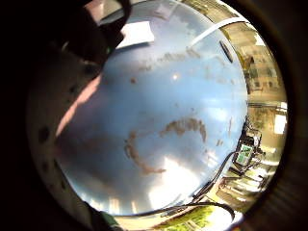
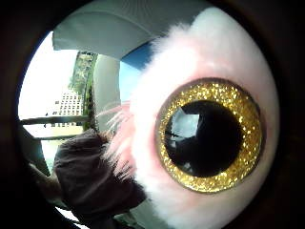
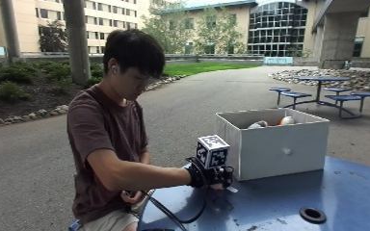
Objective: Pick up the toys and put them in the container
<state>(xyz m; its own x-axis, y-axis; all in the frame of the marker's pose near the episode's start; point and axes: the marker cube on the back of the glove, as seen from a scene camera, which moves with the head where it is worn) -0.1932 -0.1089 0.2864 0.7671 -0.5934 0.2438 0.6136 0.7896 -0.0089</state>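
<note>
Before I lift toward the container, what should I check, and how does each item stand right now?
1. Plush toy close to the palm: ok, its glitter eye fills the thumb side view.
2. Grip on the plush toy: cannot tell, it is hidden in the outside view.
3. Hand near the container: ok, low beside its front corner.
4. Container top open: ok, no lid, toys inside.
5. Lift needed over the wall: ok, the hand sits below the rim, at the table.
</note>
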